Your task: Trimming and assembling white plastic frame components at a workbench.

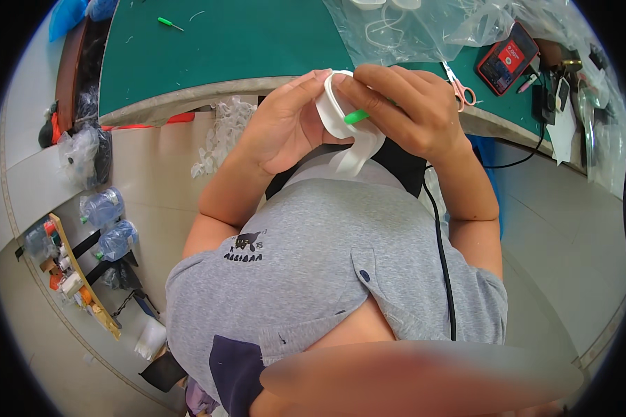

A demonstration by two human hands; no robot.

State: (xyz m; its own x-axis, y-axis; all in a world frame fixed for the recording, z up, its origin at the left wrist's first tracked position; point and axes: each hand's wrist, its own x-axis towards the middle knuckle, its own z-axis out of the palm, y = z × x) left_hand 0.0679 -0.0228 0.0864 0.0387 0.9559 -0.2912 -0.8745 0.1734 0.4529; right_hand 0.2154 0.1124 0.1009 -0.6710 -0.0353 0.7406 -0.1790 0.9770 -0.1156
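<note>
My left hand (285, 118) grips a white curved piece (335, 119) with a raised rim, fingertips along its upper edge, just beyond the front of my shirt. A wide white band of it hangs down in a curl below my fingers. My right hand (414, 111) is closed round a small tool with a bright green handle (356, 117). Its thumb and fingertips meet the right side of the white piece. The tool's tip is hidden, so I cannot tell whether it touches the piece.
A green-topped table (243, 48) lies ahead, carrying another green-handled tool (167, 23), scissors (460, 90), a red-screened device (508, 59) and clear plastic bags (396, 35). White scraps (226, 128) hang below its edge. A black cable (442, 243) runs down my front. Water bottles (115, 240) stand left.
</note>
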